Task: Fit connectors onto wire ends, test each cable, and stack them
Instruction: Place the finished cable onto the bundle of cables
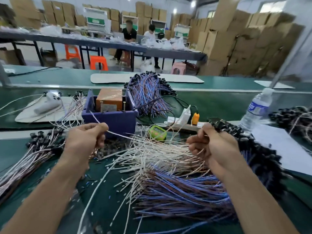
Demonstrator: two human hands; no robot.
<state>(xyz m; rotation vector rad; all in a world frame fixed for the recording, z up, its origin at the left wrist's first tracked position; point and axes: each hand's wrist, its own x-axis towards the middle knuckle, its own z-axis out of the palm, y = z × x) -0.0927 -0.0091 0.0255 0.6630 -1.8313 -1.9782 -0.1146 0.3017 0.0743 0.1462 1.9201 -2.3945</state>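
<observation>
Two bare hands work well apart over a green desk (13,152). The left hand (86,139) pinches one thin white wire (118,135), lifted above the desk's middle. The right hand (214,149) is curled round a few ends of the wires (160,159) heaped at the front edge. Cables (38,149) with black connectors lie at the left edge. The wire looks light, limp and a little springy. It is probably best pinched close to its bare end, to steer it into a connector.
</observation>
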